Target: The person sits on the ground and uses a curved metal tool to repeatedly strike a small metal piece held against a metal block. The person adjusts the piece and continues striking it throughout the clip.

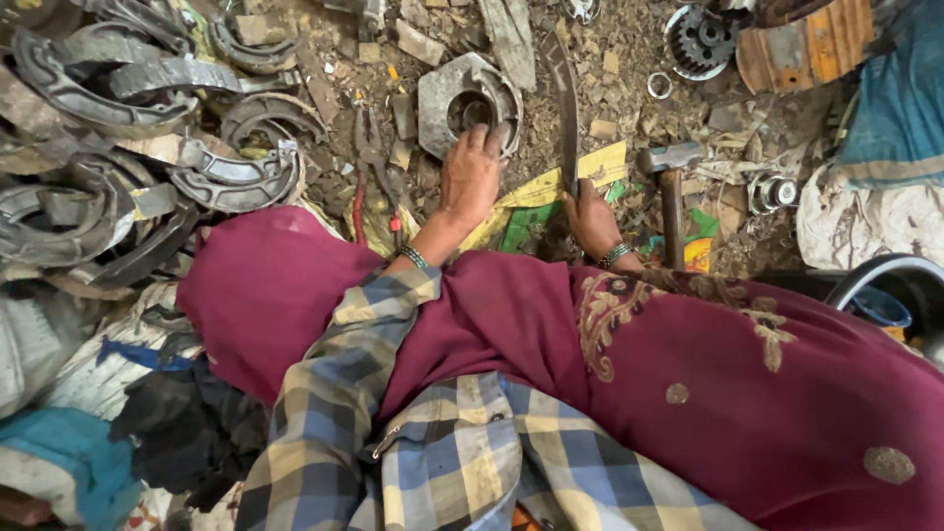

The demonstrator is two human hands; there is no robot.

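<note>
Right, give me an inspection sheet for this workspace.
Surface: dirt ground strewn with scraps.
Job's things: grey metal hub plate under the left hand; long dark blade upright in the right hand.
Clutter: curved brake shoes, hammer, pliers, gear, ring.
Hands: left rests on the plate; right shut on the blade.
Cables: nothing seen.
Surroundings: cloth bundles, blue tub.
</note>
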